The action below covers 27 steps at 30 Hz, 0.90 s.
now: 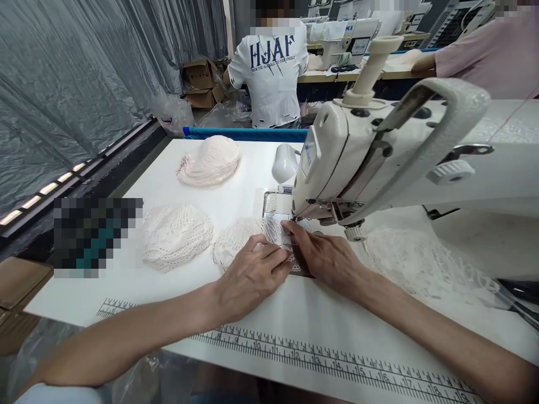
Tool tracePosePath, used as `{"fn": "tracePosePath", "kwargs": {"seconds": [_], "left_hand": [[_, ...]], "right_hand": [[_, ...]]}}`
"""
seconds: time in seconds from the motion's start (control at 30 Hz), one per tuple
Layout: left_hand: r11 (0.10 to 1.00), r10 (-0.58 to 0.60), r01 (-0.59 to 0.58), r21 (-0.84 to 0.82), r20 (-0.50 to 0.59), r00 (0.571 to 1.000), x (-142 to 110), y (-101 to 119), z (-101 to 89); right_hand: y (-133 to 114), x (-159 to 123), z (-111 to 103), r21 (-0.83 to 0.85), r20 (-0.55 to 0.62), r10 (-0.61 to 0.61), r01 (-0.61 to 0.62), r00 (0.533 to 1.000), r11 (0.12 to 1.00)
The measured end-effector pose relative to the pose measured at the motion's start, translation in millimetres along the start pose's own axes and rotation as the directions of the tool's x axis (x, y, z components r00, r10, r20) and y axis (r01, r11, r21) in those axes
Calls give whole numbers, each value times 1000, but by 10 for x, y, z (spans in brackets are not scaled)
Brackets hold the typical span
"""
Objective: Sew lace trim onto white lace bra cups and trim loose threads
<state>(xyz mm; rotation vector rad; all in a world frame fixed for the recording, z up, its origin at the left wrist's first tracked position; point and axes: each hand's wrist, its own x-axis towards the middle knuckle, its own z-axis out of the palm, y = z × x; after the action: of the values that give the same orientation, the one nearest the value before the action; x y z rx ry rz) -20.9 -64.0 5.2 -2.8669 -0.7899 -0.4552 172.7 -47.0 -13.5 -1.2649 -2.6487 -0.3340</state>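
While the lace lies at the needle end of the sewing machine, 2 bare hands rest on it from either side. The left hand is palm down with its fingers bent and bunched close together, the fingertips on the near part of the lace; whether they pinch it or only press it, I cannot tell. The right hand reaches in from the other side, its forefinger stretched out to the lace just beside the needle area. Its thumb is hidden, so I cannot tell whether it pinches. Between the hands, a dark strip shows beside the lace.

The lace sits on the white worktop, its far edge near a metal plate. To its left lies a white cup, and farther back a pale pink cup. A lace pile spreads to the right of the right hand, under the machine's arm. A printed ruler runs along the worktop's near edge, and a blue bar borders the far edge.

Beyond, a person in a white shirt has their back turned, near brown boxes; a pink sleeve shows at the right.
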Motion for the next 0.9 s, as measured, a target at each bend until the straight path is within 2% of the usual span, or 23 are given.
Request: {"fn": "tracePosePath", "kwargs": {"seconds": [0.13,0.2,0.3,0.43,0.67,0.9], "left_hand": [[1000,-3,3,4,6,1000,4,-11,1],[1000,-7,7,1,18,1000,4,-15,4],[1000,-18,18,-1,14,1000,16,-35,20],[1000,-13,13,-16,9,1000,67,-124,63],[997,51,-50,-57,18,999,182,-353,130],[1000,25,-26,17,56,998,189,-395,132]], "right_hand": [[43,-212,-143,186,-118,1,21,993,982],[21,-332,-180,222,-129,14,15,991,975],[-33,-440,-152,216,-151,-55,88,987,972],[-64,-435,-55,170,-198,-137,172,971,970],[-37,-380,-7,157,-192,-70,101,979,982],[-43,-327,7,144,-169,-48,73,984,987]]}}
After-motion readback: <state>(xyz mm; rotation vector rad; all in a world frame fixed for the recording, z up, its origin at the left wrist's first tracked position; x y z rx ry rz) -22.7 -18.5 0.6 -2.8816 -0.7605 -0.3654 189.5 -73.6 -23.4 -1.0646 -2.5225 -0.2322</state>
